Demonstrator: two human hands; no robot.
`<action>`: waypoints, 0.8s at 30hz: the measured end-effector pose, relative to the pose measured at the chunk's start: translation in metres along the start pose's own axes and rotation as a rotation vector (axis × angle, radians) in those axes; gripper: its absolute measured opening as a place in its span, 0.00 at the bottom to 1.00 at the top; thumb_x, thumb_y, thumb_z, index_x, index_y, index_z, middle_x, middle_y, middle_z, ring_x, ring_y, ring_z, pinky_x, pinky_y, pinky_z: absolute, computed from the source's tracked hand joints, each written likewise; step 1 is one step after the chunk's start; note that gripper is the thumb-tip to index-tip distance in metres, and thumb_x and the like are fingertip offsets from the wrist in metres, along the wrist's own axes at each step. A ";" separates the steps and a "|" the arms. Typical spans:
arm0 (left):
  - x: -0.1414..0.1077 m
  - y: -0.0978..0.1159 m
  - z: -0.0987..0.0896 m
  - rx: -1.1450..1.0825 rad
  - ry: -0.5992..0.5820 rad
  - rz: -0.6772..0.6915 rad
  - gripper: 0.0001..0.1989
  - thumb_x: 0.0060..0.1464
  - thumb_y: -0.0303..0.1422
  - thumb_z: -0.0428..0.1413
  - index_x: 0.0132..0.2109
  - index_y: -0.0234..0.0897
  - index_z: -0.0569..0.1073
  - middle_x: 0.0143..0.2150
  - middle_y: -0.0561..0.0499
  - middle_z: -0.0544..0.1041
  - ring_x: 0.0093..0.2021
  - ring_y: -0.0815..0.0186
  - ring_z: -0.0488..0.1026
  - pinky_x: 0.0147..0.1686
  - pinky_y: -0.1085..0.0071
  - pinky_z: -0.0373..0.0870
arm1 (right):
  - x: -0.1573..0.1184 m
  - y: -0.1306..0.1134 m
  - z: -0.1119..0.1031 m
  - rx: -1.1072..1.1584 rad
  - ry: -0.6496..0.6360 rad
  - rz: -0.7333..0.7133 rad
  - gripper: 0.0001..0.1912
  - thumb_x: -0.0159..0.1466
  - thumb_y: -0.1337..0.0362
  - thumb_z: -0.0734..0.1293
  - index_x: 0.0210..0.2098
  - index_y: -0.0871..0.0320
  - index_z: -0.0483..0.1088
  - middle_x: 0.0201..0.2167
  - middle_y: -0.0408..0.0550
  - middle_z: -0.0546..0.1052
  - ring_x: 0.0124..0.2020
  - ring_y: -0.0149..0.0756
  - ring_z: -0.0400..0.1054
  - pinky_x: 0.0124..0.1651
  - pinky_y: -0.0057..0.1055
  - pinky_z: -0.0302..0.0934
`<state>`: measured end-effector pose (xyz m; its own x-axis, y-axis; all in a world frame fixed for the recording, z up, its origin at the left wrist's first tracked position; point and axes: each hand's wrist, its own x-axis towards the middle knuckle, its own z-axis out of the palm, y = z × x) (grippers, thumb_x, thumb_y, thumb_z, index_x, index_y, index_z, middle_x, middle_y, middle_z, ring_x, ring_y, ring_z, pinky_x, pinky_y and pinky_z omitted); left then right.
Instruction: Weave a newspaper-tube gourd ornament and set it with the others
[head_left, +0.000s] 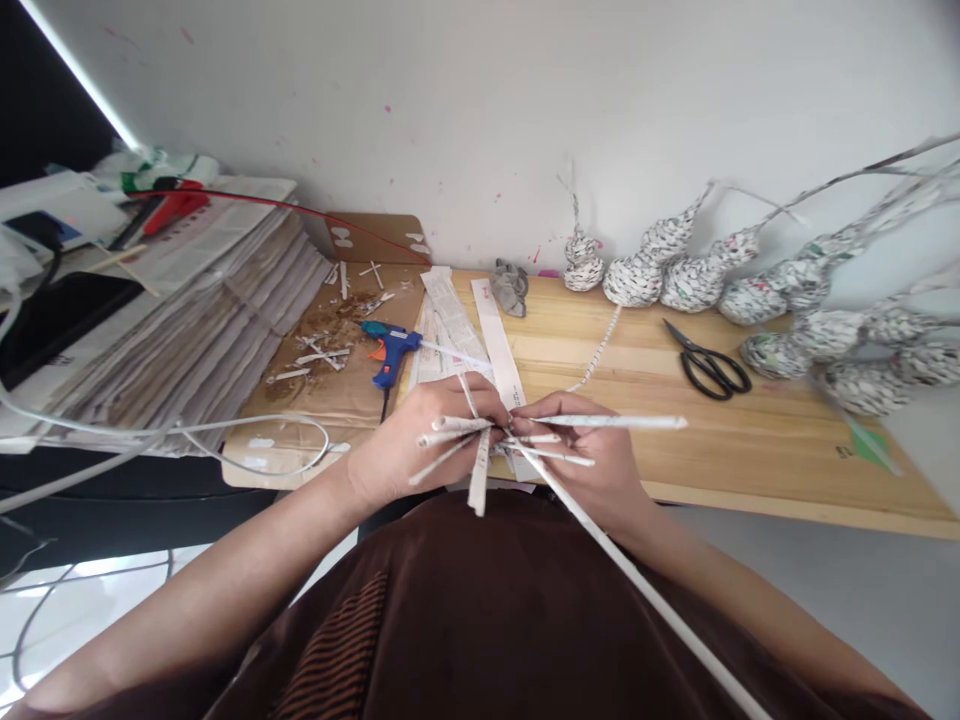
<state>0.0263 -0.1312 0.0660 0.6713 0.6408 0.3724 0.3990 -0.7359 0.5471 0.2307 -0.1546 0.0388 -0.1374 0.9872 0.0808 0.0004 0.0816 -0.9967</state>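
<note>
Left hand (442,430): is gripping the rolled paper tubes (480,470) at the centre of the frame, fingers closing narrowly around their crossing point
Right hand (600,465): is holding the same tubes from the other side, thumb and forefinger pinching close to the left fingertips
Long tube (645,575): is running from the crossing point to the lower right
Glue gun (391,352): is lying left of centre, near paper strips (450,310)
Scissors (711,370): are resting on the wooden table (637,350), right of centre
Woven paper pieces (634,281): are lining the upper right
</note>
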 end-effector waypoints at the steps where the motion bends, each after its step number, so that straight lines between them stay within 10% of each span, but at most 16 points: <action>1: -0.001 0.000 0.001 0.012 0.007 0.009 0.08 0.61 0.23 0.53 0.42 0.36 0.75 0.40 0.47 0.78 0.42 0.62 0.76 0.43 0.66 0.73 | -0.002 -0.002 0.001 -0.071 0.010 -0.057 0.06 0.60 0.62 0.75 0.30 0.57 0.78 0.30 0.48 0.83 0.31 0.37 0.77 0.33 0.31 0.71; 13: 0.003 0.000 -0.015 0.002 -0.131 -0.024 0.09 0.64 0.26 0.52 0.45 0.35 0.77 0.41 0.45 0.80 0.42 0.62 0.77 0.44 0.67 0.73 | 0.006 0.006 0.003 0.037 -0.042 0.004 0.07 0.63 0.60 0.73 0.33 0.58 0.77 0.26 0.44 0.78 0.22 0.29 0.71 0.25 0.25 0.67; 24: 0.001 -0.012 0.002 0.017 0.122 -0.143 0.02 0.57 0.27 0.64 0.38 0.36 0.78 0.36 0.50 0.81 0.37 0.65 0.79 0.41 0.70 0.74 | -0.002 0.020 0.003 -0.007 -0.097 -0.133 0.12 0.63 0.64 0.73 0.46 0.53 0.71 0.40 0.47 0.80 0.40 0.36 0.76 0.43 0.32 0.71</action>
<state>0.0235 -0.1220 0.0578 0.5267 0.7601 0.3805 0.4963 -0.6384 0.5883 0.2276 -0.1557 0.0189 -0.2318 0.9499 0.2098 -0.0171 0.2117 -0.9772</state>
